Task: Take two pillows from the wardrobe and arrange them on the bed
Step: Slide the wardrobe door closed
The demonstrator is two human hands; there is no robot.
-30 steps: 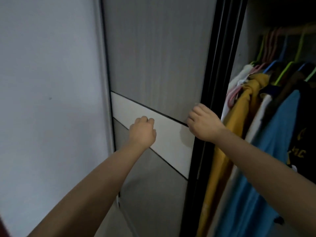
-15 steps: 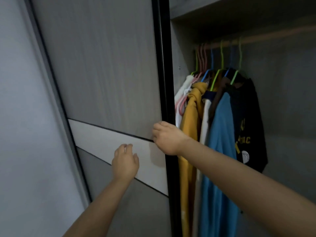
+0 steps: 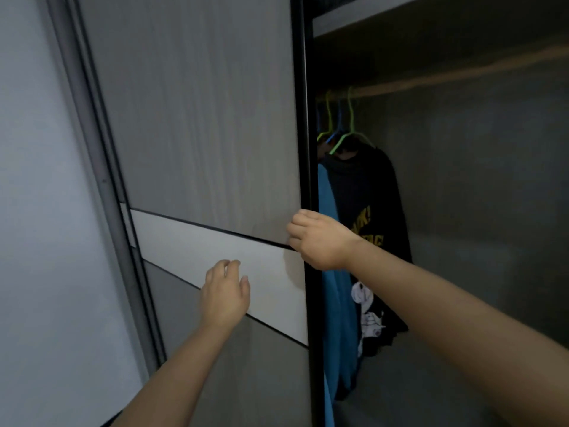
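Note:
The wardrobe's grey sliding door [image 3: 200, 118] fills the middle of the head view, with a white band [image 3: 184, 241] slanting across it. My right hand [image 3: 320, 241] is curled around the door's black right edge [image 3: 303, 149]. Lower on the white band, my left hand [image 3: 224, 297] rests on the panel with fingers loosely spread, holding nothing. To the right of the edge the wardrobe interior is dark. No pillow shows anywhere in view.
Inside, a black printed shirt [image 3: 369, 195] and a blue garment [image 3: 328, 204] hang on green and blue hangers [image 3: 348, 137] from a wooden rail [image 3: 462, 75] under a shelf [image 3: 400, 16]. A pale wall [image 3: 30, 211] stands at the left.
The door has slid right under my hands and now hides the white and yellow garments. My view has turned towards the wardrobe's inside. My left hand's fingers have spread.

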